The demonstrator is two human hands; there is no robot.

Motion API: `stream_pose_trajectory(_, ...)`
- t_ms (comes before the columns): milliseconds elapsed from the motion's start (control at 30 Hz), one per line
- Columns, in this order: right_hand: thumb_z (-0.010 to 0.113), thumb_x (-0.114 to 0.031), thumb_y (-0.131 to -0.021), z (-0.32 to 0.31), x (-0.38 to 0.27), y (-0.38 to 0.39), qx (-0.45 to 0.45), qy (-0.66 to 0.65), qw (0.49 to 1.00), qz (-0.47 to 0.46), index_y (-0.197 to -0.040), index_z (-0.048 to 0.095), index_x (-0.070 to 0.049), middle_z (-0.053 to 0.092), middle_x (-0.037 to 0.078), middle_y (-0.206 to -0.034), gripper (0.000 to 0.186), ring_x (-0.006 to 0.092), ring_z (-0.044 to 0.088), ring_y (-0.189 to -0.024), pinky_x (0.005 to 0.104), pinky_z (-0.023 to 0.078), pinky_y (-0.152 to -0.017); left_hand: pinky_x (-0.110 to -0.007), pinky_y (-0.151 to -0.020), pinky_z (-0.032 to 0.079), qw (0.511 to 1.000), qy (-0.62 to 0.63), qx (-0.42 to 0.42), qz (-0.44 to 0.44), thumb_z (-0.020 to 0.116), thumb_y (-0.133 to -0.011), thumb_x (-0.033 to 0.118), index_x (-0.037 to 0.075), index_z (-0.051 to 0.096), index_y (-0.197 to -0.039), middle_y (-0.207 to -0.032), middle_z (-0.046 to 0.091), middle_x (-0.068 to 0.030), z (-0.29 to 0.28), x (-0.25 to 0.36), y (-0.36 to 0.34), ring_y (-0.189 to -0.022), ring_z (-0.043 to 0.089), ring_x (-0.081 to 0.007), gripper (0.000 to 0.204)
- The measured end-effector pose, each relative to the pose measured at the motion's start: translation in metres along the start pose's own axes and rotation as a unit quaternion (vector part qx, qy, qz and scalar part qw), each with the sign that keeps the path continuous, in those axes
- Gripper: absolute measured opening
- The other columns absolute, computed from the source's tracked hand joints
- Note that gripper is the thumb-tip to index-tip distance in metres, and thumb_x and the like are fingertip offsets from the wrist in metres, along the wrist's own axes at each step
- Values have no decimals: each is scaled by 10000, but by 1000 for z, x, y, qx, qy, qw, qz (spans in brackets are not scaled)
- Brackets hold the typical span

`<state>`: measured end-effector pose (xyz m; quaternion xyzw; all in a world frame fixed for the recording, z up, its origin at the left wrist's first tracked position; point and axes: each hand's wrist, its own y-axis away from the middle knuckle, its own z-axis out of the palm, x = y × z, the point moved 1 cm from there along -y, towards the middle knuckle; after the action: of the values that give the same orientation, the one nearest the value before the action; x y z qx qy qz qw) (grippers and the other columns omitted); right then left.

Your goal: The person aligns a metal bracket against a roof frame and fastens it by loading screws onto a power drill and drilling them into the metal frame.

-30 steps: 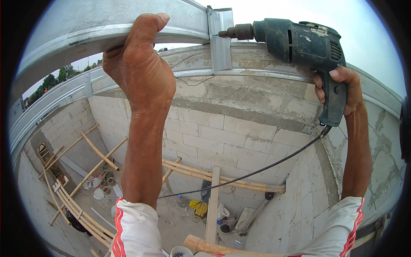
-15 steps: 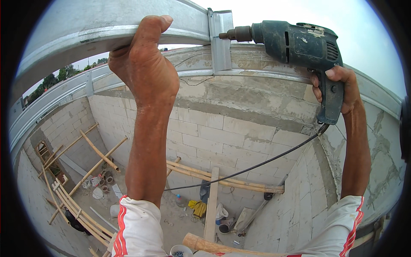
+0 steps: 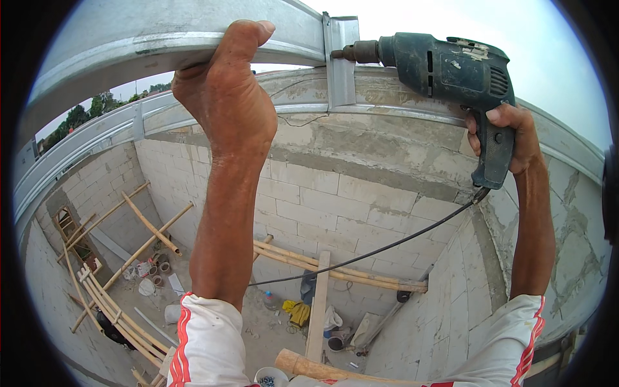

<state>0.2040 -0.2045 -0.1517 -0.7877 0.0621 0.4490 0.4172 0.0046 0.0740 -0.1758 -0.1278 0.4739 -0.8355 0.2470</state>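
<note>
My right hand [image 3: 516,132] is wrapped round the handle of a dark green power drill [image 3: 461,68], worn and spotted with pale smears. The drill lies level, and its chuck end meets an upright metal bracket [image 3: 342,80] at the end of a large silvery metal beam [image 3: 161,42]. From below, my left hand [image 3: 232,97] grips the lower edge of that beam, thumb up on its face and fingers hidden behind. A black cord [image 3: 380,256] runs from the drill's handle down to the left, passing behind my left forearm.
Block walls [image 3: 361,200] enclose a deep room below me. Bamboo poles [image 3: 122,316] span it at left, more across the middle. A plank [image 3: 317,309] and a thick bamboo pole [image 3: 322,366] lie near me, beside a bucket of screws [image 3: 271,377]. Yellow cloth [image 3: 296,314] lies on the floor.
The beam end, its bracket and my left hand appear slightly farther right. The drill stays nearly in place, its chuck end now closer against the bracket.
</note>
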Motion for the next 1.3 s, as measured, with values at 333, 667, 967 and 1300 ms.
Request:
stream_pose_trajectory(333,665,-245,-672,15,3,5,-3,34,999,-23,-1079,586,47,632,139,-790,508,203,610,-579,350,515,-525,-324,-874,393,1000,-13,2,-10,799,-688,104,78,660,-704,-775,584,3,-7,1,-2,-869,539,-114,143)
stream_pose_trajectory(667,678,-243,-648,22,35,61,44,0,997,-58,-1011,626,79,652,182,-776,488,238,641,-545,330,544,-469,-330,-788,429,1000,-24,0,-1,813,-651,171,47,678,-710,-699,615,4,-11,3,-5,-700,551,-132,193)
stream_pose_trajectory(967,680,-208,-664,68,126,154,135,-220,966,7,-1067,600,110,652,208,-821,520,261,669,-625,345,571,-512,-324,-890,425,997,-44,-58,-14,815,-676,108,71,660,-796,-799,619,-7,-21,-7,-8,-872,584,-127,199)
stream_pose_trajectory(1300,671,-191,-658,105,174,228,225,-309,922,61,-1112,554,130,646,231,-835,568,299,667,-618,373,581,-517,-336,-778,521,999,10,-48,-7,801,-689,31,69,648,-816,-794,623,-30,-26,-8,-13,-810,629,-140,203)
